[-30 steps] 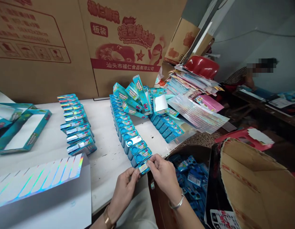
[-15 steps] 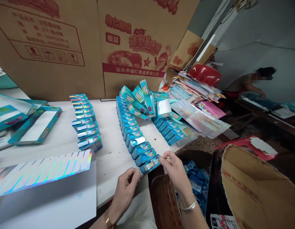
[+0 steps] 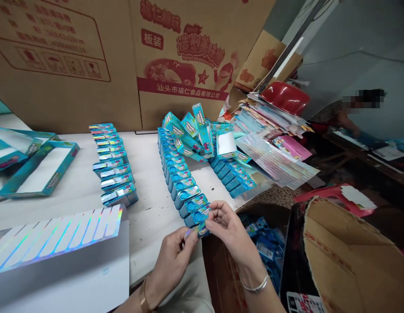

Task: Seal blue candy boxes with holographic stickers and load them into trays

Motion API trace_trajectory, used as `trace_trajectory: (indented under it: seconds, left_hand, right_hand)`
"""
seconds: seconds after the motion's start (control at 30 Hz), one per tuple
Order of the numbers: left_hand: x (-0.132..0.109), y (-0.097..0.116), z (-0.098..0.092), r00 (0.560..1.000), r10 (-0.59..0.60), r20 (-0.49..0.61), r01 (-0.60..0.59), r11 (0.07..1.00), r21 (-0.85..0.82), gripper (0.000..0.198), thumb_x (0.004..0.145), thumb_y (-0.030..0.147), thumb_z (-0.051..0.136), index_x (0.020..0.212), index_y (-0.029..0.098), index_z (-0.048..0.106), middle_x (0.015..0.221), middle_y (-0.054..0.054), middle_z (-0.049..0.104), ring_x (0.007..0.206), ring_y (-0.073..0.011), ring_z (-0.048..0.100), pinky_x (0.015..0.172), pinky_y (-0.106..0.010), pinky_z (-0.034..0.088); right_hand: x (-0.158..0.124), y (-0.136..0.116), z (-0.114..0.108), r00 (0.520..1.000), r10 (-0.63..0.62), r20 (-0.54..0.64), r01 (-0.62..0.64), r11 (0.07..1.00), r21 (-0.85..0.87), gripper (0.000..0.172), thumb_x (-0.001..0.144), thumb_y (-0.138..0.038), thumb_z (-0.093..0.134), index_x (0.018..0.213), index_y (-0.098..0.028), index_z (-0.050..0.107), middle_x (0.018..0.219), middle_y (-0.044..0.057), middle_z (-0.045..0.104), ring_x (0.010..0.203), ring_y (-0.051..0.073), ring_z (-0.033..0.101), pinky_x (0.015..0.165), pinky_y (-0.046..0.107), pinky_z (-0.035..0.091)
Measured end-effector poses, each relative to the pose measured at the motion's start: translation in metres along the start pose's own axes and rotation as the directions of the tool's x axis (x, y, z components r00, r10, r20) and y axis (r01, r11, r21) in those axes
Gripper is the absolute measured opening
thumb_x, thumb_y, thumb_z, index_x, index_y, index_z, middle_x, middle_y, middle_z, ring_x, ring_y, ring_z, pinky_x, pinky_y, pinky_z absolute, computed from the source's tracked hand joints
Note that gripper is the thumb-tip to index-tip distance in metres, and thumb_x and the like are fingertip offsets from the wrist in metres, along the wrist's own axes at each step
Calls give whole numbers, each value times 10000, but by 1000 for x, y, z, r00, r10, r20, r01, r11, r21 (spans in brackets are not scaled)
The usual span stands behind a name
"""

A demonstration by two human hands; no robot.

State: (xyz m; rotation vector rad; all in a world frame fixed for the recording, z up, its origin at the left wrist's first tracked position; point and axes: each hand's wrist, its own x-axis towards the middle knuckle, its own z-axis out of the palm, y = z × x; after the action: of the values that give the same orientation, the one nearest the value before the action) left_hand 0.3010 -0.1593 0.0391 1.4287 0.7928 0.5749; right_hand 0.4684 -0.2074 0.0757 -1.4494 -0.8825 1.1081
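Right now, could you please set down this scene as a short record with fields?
Left hand: fingertips at the near end of the middle row
Right hand: opposite the left, fingertips at the same spot
Between hands: small blue case, partly hidden
Middle row: blue cases lined up on the white table
Left row: blue cases with shiny strips
Front left: sheet of shiny-edged labels
Right, beside table: loose blue cases
Behind: brown carton, red print

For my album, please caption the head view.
Left hand and right hand handle a small blue container at the near end of a similar row.
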Motion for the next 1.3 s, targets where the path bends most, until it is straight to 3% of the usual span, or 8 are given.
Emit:
trace_trajectory:
  seconds: [0.2,0.37,0.7,0.93,1.03,1.13,1.23,1.3]
  left_hand:
    - [14,-2,-7,998,-54,36,55,998,-5,460,987,497,390,747,168,604,670,6,541,679,-152,498,650,-244,352]
    - [25,-15,-4,994,-109,-2,109,992,58,492,973,544,376,691,177,544,595,39,433,582,-127,389,565,-244,280]
    - [33,-24,1,996,-86,-36,89,990,113,503,970,551,368,654,181,494,619,29,460,614,-129,407,596,-251,282]
    - [45,-62,7,972,-236,2,235,967,-98,560,880,678,397,645,184,516,512,53,408,478,-108,324,493,-242,231]
    - [49,-71,13,973,-220,-74,214,973,-82,556,887,645,381,642,176,548,530,31,466,492,-116,380,510,-239,279]
    - [36,-60,14,970,-223,-101,215,973,-84,507,884,572,425,640,160,591,563,11,509,536,-124,439,540,-237,319]
    - [7,-33,-3,970,-242,3,234,938,-254,420,812,554,576,699,153,628,576,22,519,517,-108,442,505,-221,318]
    - [-19,-17,-26,978,-202,51,206,906,-371,419,768,566,657,784,147,655,606,20,548,513,-98,458,495,-210,333]
  right_hand:
    - [11,3,9,974,-167,-153,112,941,-319,223,920,-248,561,1127,-239,478,902,-21,572,804,130,566,751,265,452]
    - [20,10,12,958,-243,-152,116,813,-571,236,929,-190,483,1163,-224,469,899,-5,598,805,158,591,768,303,454]
    - [27,21,6,956,-272,-107,115,688,-716,251,920,-164,451,1163,-220,479,908,13,619,871,200,600,810,340,456]
    - [31,28,6,920,-368,-133,144,634,-760,289,885,-165,494,1170,-206,511,1050,67,591,987,218,567,865,366,482]
    - [34,35,2,907,-409,-101,181,594,-783,266,910,-187,458,1168,-199,521,1115,101,565,1039,239,546,881,399,486]
    - [31,45,-6,849,-527,-41,267,496,-826,238,937,-217,397,1114,-176,550,1062,130,572,1005,272,554,853,449,491]
    - [32,45,-7,691,-721,44,366,296,-882,299,920,-334,497,1136,-142,574,1063,187,601,1011,354,555,872,550,451]
    - [33,36,10,607,-785,124,484,241,-841,414,877,-384,610,1216,-150,566,1132,202,607,1044,380,566,906,565,435]
